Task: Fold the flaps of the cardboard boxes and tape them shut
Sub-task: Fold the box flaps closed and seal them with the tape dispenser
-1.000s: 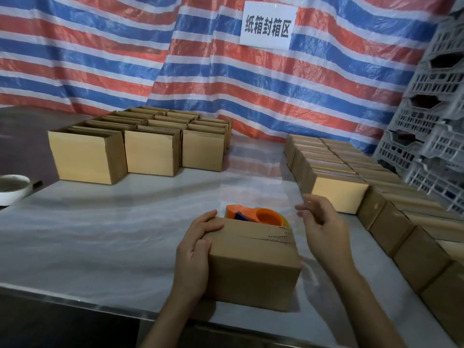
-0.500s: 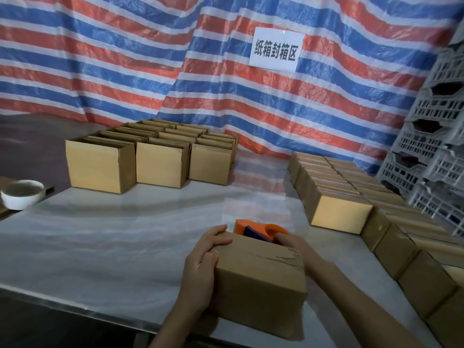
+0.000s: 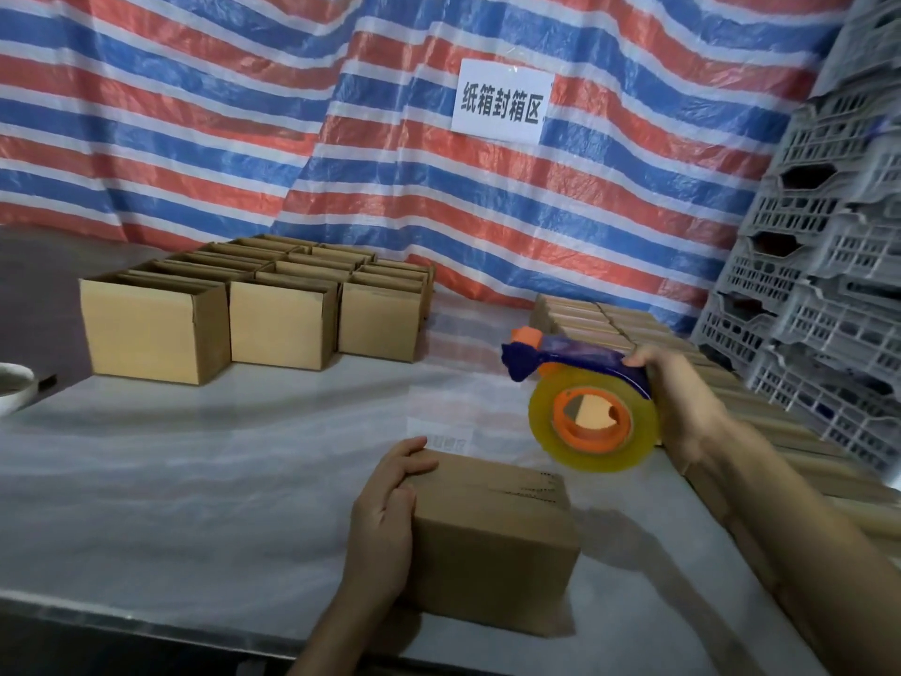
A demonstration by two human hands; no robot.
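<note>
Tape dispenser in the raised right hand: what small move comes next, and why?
Probably lower the tape dispenser onto the top of the near box. The right hand holds it in the air above the box's right end, the flaps lie closed, and the left hand holds the box's left end.

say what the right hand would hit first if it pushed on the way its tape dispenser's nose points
Likely the rightmost open cardboard box, past bare table; depth is unclear.
</note>
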